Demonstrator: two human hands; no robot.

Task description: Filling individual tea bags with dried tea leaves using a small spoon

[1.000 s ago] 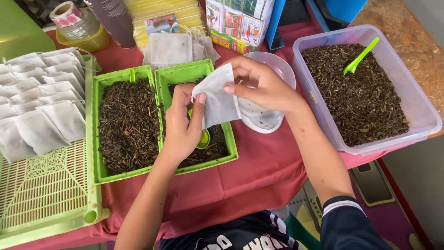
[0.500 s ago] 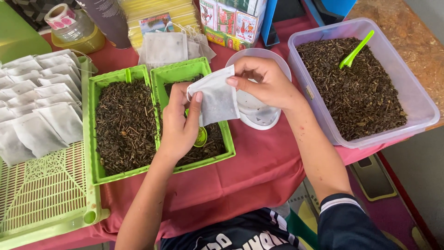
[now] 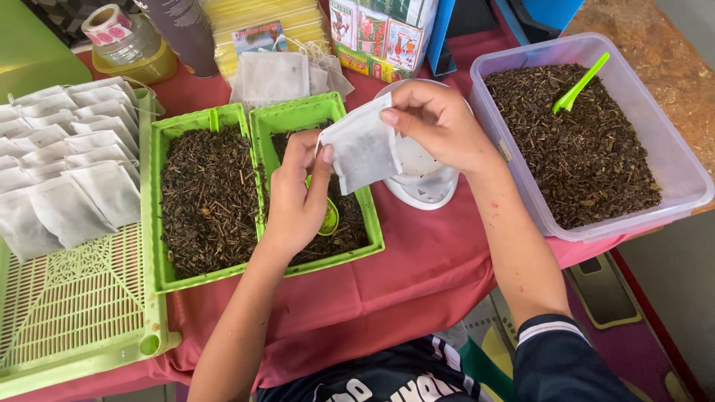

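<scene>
While my right hand pinches the bag by its top edge, my left hand grips a scoop; the bag looks light and floppy.

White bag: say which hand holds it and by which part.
Both hands hold the bag: right hand pinches its top right corner, left hand grips its left edge.

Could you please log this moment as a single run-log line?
left hand: on white filter bag, holding green scoop | right hand: pinching bag top | below: green tray of dried leaves
</scene>
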